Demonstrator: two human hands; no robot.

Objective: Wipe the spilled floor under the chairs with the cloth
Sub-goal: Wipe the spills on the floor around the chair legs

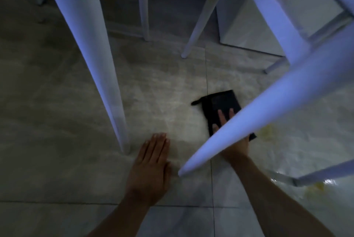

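A dark folded cloth [220, 104] lies flat on the grey tiled floor under the white chairs. My right hand [236, 146] presses down on the cloth with fingers spread; a slanted white chair leg [258, 118] crosses in front and hides most of the hand. My left hand [151, 162] rests flat on the bare floor, palm down, to the left of the cloth. Yellowish spill patches [268, 132] show on the tiles right of the cloth, with another yellowish patch [318, 187] nearer me.
A thick white chair leg [95, 64] stands just left of my left hand. Thinner white legs [199, 26] stand farther back. Chair frame rails [325, 173] cross on the right. A pale cabinet base [249, 31] sits behind.
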